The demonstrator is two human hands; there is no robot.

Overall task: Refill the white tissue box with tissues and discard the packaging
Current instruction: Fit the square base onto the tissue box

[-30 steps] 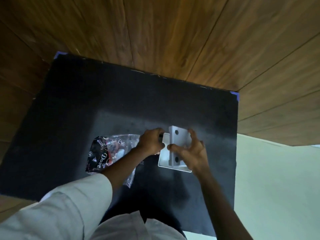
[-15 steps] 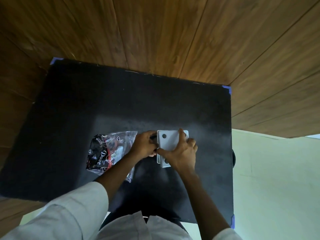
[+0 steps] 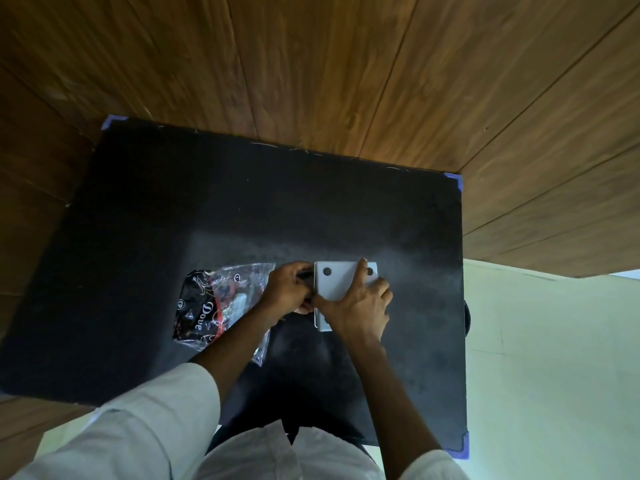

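Observation:
The white tissue box (image 3: 335, 281) lies on the black table (image 3: 242, 209) with a flat white panel bearing two dark round spots facing up. My right hand (image 3: 360, 306) presses flat on top of that panel, fingers spread. My left hand (image 3: 289, 292) grips the box's left edge, fingers curled around it. The tissues' packaging (image 3: 214, 303), a crinkled clear and black plastic wrapper with "Dove" printed on it, lies on the table just left of my left hand, partly under my left forearm. No tissues show.
Wooden panelling (image 3: 346, 81) borders the table at the back and left. A pale green floor (image 3: 554, 358) lies to the right. Blue tape marks the table's corners (image 3: 453, 178). My white sleeves fill the bottom of the view.
The white panel, held tilted up a second ago, now lies flat on the box under my right hand. My left hand stays at the box's left edge. The wrapper has not moved.

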